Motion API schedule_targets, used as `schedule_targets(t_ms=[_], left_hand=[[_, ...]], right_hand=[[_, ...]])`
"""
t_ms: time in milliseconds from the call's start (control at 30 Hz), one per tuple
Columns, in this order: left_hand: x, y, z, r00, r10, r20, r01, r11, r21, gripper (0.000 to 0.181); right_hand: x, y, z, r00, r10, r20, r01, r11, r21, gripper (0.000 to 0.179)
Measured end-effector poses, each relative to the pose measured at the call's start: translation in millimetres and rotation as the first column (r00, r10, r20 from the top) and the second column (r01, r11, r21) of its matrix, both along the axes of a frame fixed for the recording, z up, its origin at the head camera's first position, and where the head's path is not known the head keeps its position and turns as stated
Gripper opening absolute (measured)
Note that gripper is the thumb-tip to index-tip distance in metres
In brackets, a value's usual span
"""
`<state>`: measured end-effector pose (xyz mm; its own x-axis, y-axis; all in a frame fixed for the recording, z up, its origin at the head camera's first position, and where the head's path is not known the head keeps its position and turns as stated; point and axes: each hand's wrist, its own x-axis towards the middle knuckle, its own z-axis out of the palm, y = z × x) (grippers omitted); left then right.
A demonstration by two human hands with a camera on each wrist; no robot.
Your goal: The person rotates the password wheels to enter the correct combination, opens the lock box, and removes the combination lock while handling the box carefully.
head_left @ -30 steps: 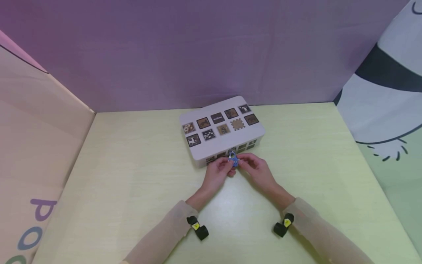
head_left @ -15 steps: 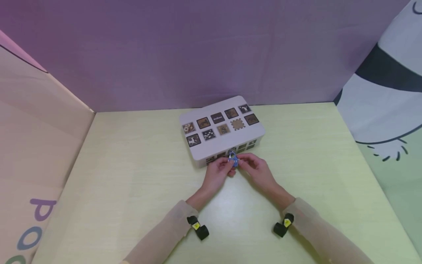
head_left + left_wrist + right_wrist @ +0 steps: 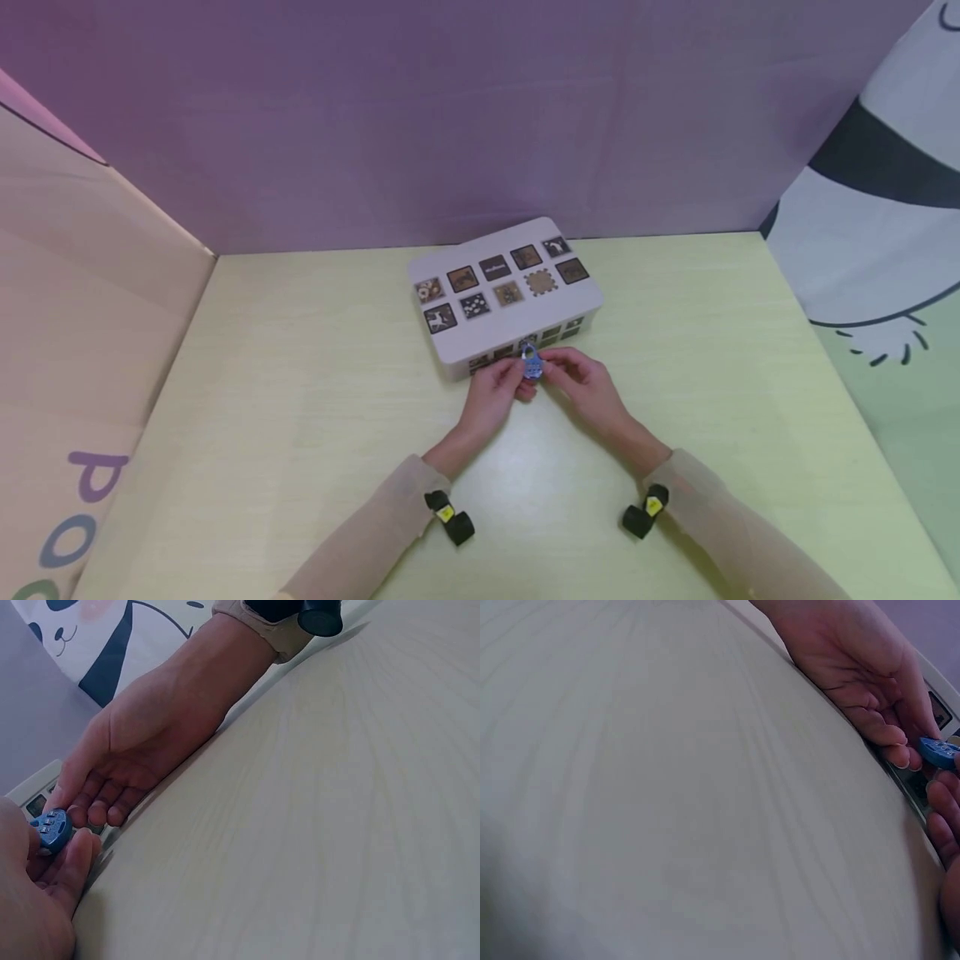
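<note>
blue-bodied, the padlock (image 3: 532,367) is being held at the near side of the white box (image 3: 517,321), which is resting on the counter (image 3: 300,400). the left hand (image 3: 493,393) is pinching one edge, the right hand (image 3: 588,390) is pinching the other, and small dials (image 3: 52,820) are showing.

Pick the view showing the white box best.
The head view: the white box shows its whole top and part of its front. The left wrist view catches a small part near its left edge; the right wrist view, a strip along its right edge.
</note>
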<state>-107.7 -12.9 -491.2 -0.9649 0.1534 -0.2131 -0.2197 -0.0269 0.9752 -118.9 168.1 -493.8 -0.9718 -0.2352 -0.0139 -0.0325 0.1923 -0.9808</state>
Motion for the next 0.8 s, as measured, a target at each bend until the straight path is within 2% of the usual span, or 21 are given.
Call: schedule_targets(t_ms=[400,600,800], left_hand=[[0.3,-0.3,1.0,1.000,0.000,0.000,0.000,1.000,-0.020,0.027],[0.0,-0.6,1.0,1.000,0.004,0.027,-0.004,1.000,0.003,0.027],[0.0,-1.9,-0.5,1.000,-0.009,0.013,0.009,1.000,0.016,0.025]], right_hand=[[0.2,0.5,-0.1,1.000,0.008,-0.002,-0.008,1.000,-0.014,0.025],[-0.3,0.6,-0.3,1.000,0.005,-0.004,-0.005,1.000,-0.004,0.025],[-1.5,-0.7,-0.2,1.000,-0.007,0.023,0.008,1.000,-0.013,0.027]])
